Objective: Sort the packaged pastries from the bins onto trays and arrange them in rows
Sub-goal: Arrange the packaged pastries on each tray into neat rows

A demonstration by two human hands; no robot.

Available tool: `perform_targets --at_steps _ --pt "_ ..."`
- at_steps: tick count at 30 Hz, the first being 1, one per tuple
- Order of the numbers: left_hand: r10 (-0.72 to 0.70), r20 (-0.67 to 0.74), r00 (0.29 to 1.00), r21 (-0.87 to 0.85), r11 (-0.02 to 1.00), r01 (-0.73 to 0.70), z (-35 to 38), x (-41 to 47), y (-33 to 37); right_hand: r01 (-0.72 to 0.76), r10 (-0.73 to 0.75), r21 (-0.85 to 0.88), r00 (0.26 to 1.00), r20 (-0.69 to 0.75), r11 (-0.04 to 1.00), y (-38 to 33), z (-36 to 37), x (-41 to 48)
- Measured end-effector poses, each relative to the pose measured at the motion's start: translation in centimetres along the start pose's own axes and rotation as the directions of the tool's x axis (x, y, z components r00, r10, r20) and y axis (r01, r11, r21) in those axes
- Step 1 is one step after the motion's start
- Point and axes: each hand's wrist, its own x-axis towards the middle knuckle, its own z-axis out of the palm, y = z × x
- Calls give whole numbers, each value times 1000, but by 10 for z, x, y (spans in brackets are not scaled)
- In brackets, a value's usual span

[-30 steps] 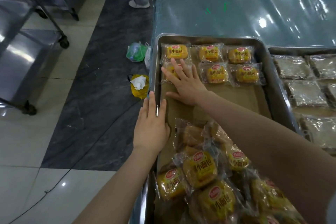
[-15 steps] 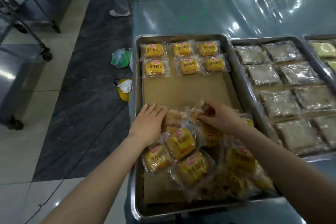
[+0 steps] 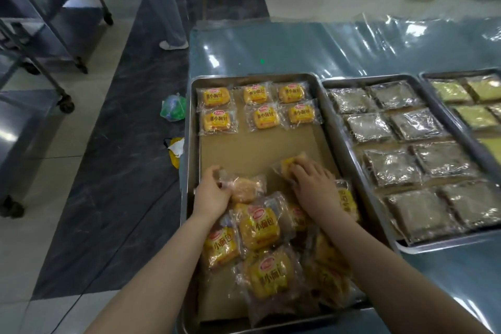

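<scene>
Head view: you work a steel tray (image 3: 318,95) on the plastic-covered table (image 3: 271,46), six packaged pastries lined in two rows at its far end and a loose heap (image 3: 271,247) at the near end. Left to right: your left hand (image 3: 210,192) curls its fingers (image 3: 217,175) around the clear wrapper edge of a pale bun (image 3: 245,188), which lies just right of them. Your right hand (image 3: 311,184) presses slightly spread fingers (image 3: 296,169) flat over a yellow packet (image 3: 288,163), which shows only past the fingertips. The risks appear to be slippery film sliding free mid-lift, neighbouring packets dragged along from the heap, or crooked placement on the brown liner (image 3: 257,149) spoiling the third row.
</scene>
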Motion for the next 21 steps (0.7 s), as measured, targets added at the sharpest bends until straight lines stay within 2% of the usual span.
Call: perform_targets --at_steps 4,6,7,8,9,10,11,13,16,21 --pt "92 -240 966 -29 994 -102 -13 11 10 35 -36 27 999 8 999 7 6 -4" --pt "269 -300 915 98 963 -250 -21 14 20 88 -88 1 995 53 996 9 9 -3" --pt "415 -278 866 240 903 -355 -24 14 24 118 -116 -20 991 63 993 9 12 -3" --pt "566 -201 800 390 795 -464 -25 14 27 138 -135 -43 989 65 990 9 14 -3" --pt "684 -85 724 500 658 -563 -23 13 28 149 -145 -69 987 65 986 9 16 -3" --pt "742 56 668 559 531 -637 -20 12 28 152 -147 -91 987 65 984 8 16 -3" --pt "733 199 650 586 443 -679 -14 10 27 146 -141 -99 988 60 984 7 16 -3" --pt "620 380 686 600 400 -693 -2 5 20 119 -118 -64 993 19 991 5 16 -3" --pt "498 416 761 549 530 -647 7 3 8 84 -84 -14 996 -22 996 3 14 -5" --pt "346 484 804 645 480 -595 9 6 10 32 -29 56 998 -47 998 -2 12 -4"
